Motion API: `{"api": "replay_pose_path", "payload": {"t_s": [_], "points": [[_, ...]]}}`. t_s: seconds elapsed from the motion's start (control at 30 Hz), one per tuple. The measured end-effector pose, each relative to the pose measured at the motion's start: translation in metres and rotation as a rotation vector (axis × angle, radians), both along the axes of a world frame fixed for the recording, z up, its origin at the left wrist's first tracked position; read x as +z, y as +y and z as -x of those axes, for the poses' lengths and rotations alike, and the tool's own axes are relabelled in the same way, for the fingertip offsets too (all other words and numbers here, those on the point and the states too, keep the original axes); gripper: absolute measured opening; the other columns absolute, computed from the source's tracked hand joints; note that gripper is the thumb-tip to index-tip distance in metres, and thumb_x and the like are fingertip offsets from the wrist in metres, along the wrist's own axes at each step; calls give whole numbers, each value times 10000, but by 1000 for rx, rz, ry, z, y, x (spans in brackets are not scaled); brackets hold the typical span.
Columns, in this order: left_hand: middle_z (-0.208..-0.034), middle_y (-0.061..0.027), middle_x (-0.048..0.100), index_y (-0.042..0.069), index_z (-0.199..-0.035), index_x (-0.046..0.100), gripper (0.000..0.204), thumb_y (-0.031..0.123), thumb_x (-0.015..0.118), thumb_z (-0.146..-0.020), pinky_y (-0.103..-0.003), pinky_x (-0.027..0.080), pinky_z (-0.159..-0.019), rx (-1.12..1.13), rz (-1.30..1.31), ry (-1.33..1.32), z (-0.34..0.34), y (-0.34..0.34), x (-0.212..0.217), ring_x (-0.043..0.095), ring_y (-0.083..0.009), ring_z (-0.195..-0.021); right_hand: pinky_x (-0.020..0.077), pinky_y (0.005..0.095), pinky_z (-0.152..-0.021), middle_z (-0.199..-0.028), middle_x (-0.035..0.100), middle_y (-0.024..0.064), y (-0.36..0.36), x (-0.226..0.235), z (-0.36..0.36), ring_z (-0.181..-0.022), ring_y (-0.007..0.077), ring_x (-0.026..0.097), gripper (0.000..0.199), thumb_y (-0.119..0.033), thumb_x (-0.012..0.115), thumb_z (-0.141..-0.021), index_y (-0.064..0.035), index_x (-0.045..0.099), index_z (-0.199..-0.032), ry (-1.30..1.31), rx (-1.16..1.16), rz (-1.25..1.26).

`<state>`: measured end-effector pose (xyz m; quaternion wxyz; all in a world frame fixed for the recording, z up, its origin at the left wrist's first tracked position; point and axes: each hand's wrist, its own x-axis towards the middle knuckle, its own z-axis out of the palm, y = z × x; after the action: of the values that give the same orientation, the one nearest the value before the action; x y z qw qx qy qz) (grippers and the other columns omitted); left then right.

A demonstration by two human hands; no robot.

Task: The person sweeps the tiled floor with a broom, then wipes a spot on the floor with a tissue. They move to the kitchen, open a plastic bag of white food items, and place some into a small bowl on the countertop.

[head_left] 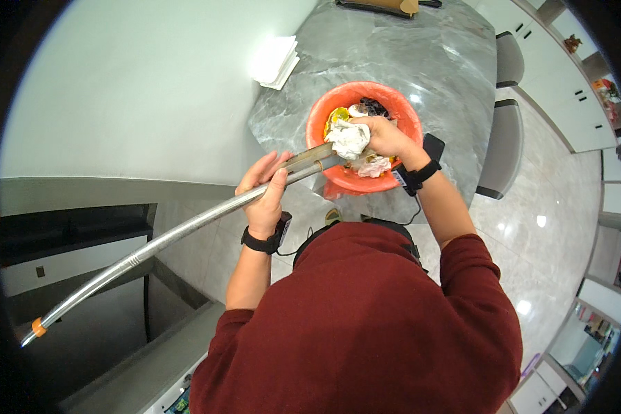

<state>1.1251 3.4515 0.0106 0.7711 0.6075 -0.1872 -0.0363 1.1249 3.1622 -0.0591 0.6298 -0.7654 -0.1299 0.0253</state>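
A silver pole (pixel 179 229) is gripped by the left hand (pixel 263 196), its thumb laid over the shaft and its fingers spread behind; the pole is held slanting from the lower left, where an orange collar (pixel 39 328) is fitted near its end, up toward a round red basin (pixel 407 114). Beside the pole's upper end a flat grey-brown strip (pixel 307 159) is seen. A crumpled white wad (pixel 350 140) is pinched in the closed fingers of the right hand (pixel 388 138), and is held over the basin, against the end of the strip. Mixed scraps are contained in the basin, with a pink crumpled piece (pixel 375 166) among them. The basin is set at the near end of a grey marbled counter (pixel 372 48). Farther off, a white stack (pixel 276 63) is placed near the wall.
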Motion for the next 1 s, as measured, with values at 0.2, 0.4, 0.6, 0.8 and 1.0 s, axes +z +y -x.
{"api": "replay_pose_path", "payload": {"t_s": [0.2, 0.4, 0.6, 0.8, 1.0], "points": [[-1098, -224, 645, -38, -1148, 563, 296, -52, 609, -856, -357, 517, -889, -23, -1, -54, -2, -1, 0, 637, -274, -1032, 490, 281, -797, -963, 674, 7, 16, -16, -13, -876, 90, 597, 169, 6, 597, -835, -31, 680, -978, 143, -269, -246], [-1049, -212, 667, -38, -1100, 594, 258, -68, 607, -844, -358, 517, -888, -33, -81, -149, 5, 10, 3, 654, -260, -1001, 511, 304, -785, -979, 676, 57, -19, 21, -7, -892, 162, 635, 221, 8, 577, -831, -27, 646, -1038, 56, -269, -733], [-1039, -210, 673, -30, -1060, 622, 225, -73, 608, -839, -339, 525, -862, -16, -81, -211, 6, 13, 4, 661, -250, -987, 480, 300, -813, -919, 667, 49, -7, -4, -1, -870, 168, 615, 230, -33, 662, -792, -35, 664, -1022, -237, -215, 195], [-1003, -195, 689, -27, -1016, 646, 189, -60, 627, -830, -321, 529, -831, -9, -257, -273, 13, 20, 9, 672, -232, -961, 516, 305, -770, -943, 673, 32, -2, -17, -25, -852, 146, 638, 177, 1, 600, -820, -30, 670, -980, 181, -426, -487], [-990, -196, 691, -13, -991, 659, 180, -61, 649, -819, -303, 546, -794, 15, -276, -400, 15, 31, 15, 687, -242, -928, 524, 315, -811, -1005, 678, 62, -41, 20, -10, -913, 165, 647, 245, 29, 588, -821, -1, 640, -1058, 171, -487, -423]]}}
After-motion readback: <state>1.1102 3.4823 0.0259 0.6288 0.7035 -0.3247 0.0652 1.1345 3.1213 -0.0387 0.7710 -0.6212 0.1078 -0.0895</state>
